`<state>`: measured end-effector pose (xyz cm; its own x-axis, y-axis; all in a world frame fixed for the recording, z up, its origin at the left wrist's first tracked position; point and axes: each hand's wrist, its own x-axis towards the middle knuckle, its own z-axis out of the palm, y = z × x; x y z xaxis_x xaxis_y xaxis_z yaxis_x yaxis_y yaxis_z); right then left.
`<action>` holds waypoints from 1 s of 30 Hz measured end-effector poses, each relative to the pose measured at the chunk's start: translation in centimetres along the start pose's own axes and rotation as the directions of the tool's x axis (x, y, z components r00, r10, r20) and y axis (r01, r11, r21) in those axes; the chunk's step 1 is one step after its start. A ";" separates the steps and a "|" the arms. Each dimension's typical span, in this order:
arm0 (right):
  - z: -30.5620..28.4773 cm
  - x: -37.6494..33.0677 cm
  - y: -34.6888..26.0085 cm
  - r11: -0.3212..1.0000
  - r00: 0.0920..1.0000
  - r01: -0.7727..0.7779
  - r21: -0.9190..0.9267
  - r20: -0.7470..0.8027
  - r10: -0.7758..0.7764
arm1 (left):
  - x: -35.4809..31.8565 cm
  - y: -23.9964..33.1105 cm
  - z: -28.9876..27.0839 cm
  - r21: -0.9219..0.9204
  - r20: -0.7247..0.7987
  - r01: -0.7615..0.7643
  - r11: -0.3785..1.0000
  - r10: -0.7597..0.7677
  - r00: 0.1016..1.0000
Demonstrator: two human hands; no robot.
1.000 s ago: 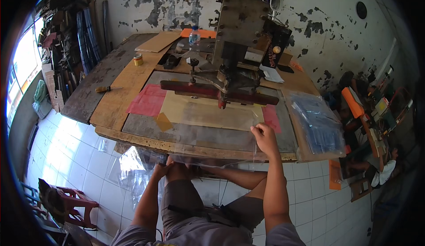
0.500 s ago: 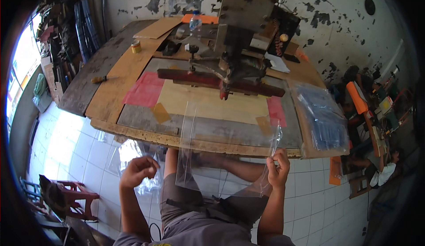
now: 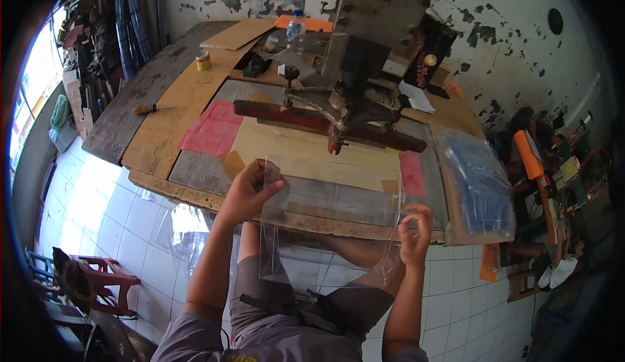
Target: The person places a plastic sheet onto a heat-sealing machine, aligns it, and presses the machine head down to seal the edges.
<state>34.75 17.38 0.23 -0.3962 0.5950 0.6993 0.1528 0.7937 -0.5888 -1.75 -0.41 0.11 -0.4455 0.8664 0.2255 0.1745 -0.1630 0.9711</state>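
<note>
You hold the clear plastic bag (image 3: 329, 225) stretched over the counter (image 3: 195, 196) edge, at 6 o'clock from the press (image 3: 364, 69). Your left hand (image 3: 250, 189) and right hand (image 3: 415, 232) each pinch an upper corner closed; keep both grips level so the film stays flat.

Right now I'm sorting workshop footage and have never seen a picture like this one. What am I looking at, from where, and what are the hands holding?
The picture comes from a wide-angle camera worn on a person's head, looking down, so straight edges bend near the rim. The two forearms from below are the person's own. The left hand and the right hand hold a clear plastic sheet, perhaps a bag, by its upper corners above the lap. Ahead stands a wooden worktable with a metal press-like machine over a dark red bar. Pink sheets, a screwdriver, a bottle and a pile of clear bags lie on it.
</note>
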 end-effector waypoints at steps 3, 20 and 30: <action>0.4 0.0 1.8 0.977 0.983 -0.184 0.104 0.017 0.184 | -0.6 0.1 0.5 -0.038 -0.034 -0.027 0.999 0.026 0.999; 0.6 -0.5 1.3 0.856 0.894 -0.447 0.260 0.160 0.418 | -0.9 1.0 0.9 -0.117 -0.123 -0.030 0.993 0.016 0.992; 0.4 -1.1 1.3 0.862 0.901 -0.432 0.265 0.092 0.423 | -1.6 0.5 0.0 0.093 -0.068 -0.105 0.990 0.112 0.991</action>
<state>35.03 17.68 -1.48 -0.3755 0.8607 0.3437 0.0632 0.3937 -0.9171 -0.93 -1.89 0.25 -0.4820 0.8087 0.3372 0.3016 -0.2083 0.9304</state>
